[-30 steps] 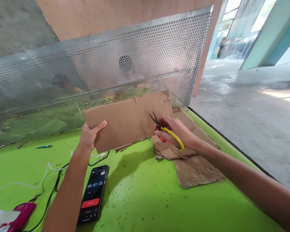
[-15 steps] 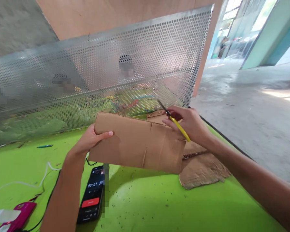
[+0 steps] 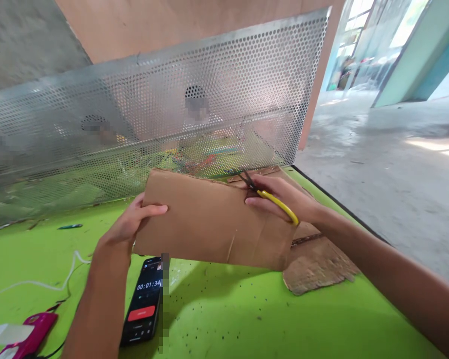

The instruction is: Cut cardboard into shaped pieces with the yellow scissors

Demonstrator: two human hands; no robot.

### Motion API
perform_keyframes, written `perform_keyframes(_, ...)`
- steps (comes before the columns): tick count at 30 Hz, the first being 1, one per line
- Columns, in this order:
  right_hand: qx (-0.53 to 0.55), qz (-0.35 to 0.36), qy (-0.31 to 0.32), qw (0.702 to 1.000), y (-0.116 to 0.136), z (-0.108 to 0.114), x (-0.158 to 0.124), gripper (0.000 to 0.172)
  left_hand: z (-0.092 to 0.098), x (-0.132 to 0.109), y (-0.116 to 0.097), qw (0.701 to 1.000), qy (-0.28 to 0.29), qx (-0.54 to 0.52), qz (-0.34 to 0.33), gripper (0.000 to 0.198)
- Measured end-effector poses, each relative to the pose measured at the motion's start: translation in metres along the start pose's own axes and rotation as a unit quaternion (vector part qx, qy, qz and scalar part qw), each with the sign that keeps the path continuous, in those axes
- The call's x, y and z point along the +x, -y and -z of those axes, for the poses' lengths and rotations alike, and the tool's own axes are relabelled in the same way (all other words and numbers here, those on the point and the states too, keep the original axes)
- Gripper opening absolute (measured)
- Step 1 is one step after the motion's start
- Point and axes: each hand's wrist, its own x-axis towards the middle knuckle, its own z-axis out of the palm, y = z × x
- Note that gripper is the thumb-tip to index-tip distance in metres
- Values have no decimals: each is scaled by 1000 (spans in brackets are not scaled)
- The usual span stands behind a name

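Note:
My left hand point(image 3: 136, 218) grips the left end of a brown cardboard piece point(image 3: 198, 219), thumb on the near face and fingers hidden behind. The piece is held up, tilted, above the green table point(image 3: 217, 319). My right hand point(image 3: 280, 194) is closed around yellow-handled scissors point(image 3: 279, 203) at the upper right of the piece. Their dark blades are parted and point up and left, close to its top edge; I cannot tell whether they touch it. More cardboard point(image 3: 318, 262) with a torn edge lies on the table below my right hand.
A perforated metal screen point(image 3: 224, 94) stands along the table's back, with people behind it. At left front lie a phone showing a timer point(image 3: 144, 304), a magenta device point(image 3: 35, 331), a white cable point(image 3: 41, 285) and a green pen point(image 3: 71, 227).
The scissor blades have parted, and my right hand has dropped slightly closer to the cardboard. The held piece has levelled a little, its right end shifting slightly right.

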Motion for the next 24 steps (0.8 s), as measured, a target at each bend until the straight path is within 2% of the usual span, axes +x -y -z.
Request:
perform_keyframes(2,19,-7,-21,1000,-6,2,1,23,-1,4,0,995,23,-67,70,54)
perform_keyframes(4,72,-52,-66,994,-16,2,3,25,0,13,2,986,8,-163,43,61)
perform_keyframes(5,120,-88,-107,983,-21,1,4,27,0,17,4,979,2,-205,12,60)
perform_keyframes(7,243,-161,-188,938,-32,-2,8,33,1,26,7,966,38,-255,-20,62)
perform_keyframes(8,299,-174,-228,910,-38,-4,11,35,2,29,8,962,58,-265,-30,62)
perform_keyframes(10,366,-161,-292,869,-47,-8,16,38,0,33,12,962,104,-253,-30,63)
perform_keyframes(11,375,-153,-313,859,-52,-11,18,40,-3,33,14,965,125,-231,-27,64)
perform_keyframes(15,362,-181,-323,855,-63,-23,20,42,-21,27,21,967,241,-80,-25,70)
perform_keyframes(17,357,-192,-324,855,-63,-29,19,40,-30,21,25,957,287,16,-30,63)
perform_keyframes(20,349,-168,-320,865,-57,-36,17,36,-39,17,31,957,274,89,-22,52)
perform_keyframes(24,346,-163,-329,863,-47,-43,16,35,-39,23,40,974,222,30,-27,53)
